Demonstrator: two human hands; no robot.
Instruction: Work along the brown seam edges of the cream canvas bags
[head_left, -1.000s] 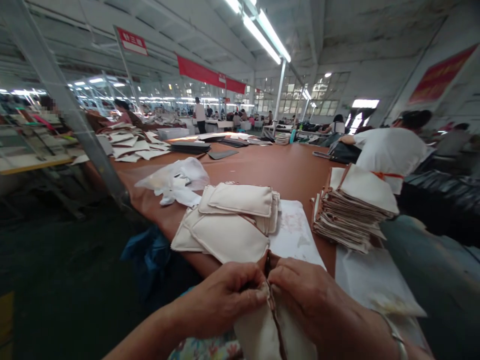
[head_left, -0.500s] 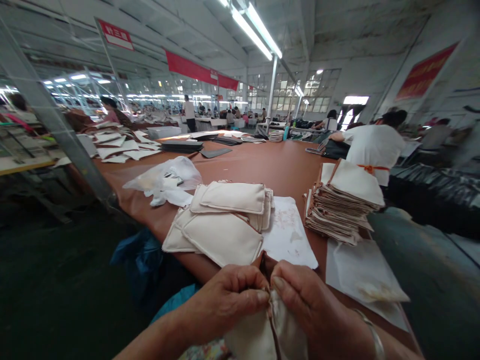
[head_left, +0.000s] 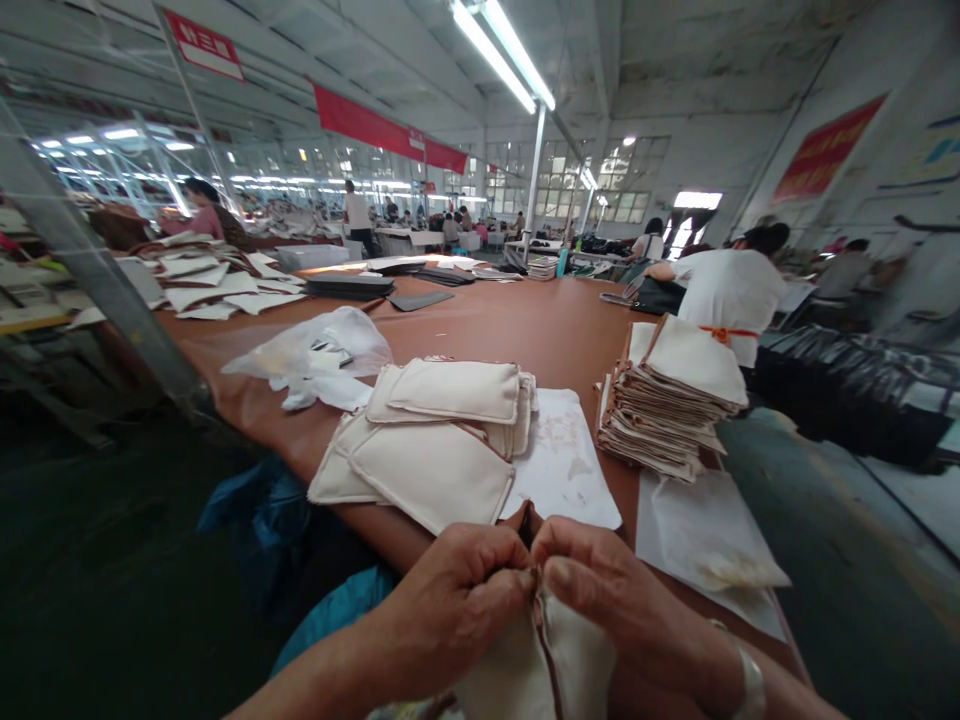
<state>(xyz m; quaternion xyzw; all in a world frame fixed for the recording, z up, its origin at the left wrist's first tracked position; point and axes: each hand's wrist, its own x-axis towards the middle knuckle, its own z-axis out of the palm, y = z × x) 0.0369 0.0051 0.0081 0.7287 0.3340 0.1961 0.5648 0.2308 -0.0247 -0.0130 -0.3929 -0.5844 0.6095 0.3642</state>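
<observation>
**Left hand and right hand meeting at one seam**

You are pinching the cream sewn piece with both, neither sitting nearer. It is extending below them toward you, seam running lengthwise; the exact pinch point is hiding, so that's uncertain.

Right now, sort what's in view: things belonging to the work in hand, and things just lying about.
Work in hand:
cream piece with brown edging, pinched by left hand and right hand
likely the similar cream pile and taller stack

Apparently just lying about:
translucent plastic bag
dark flat pieces
</observation>
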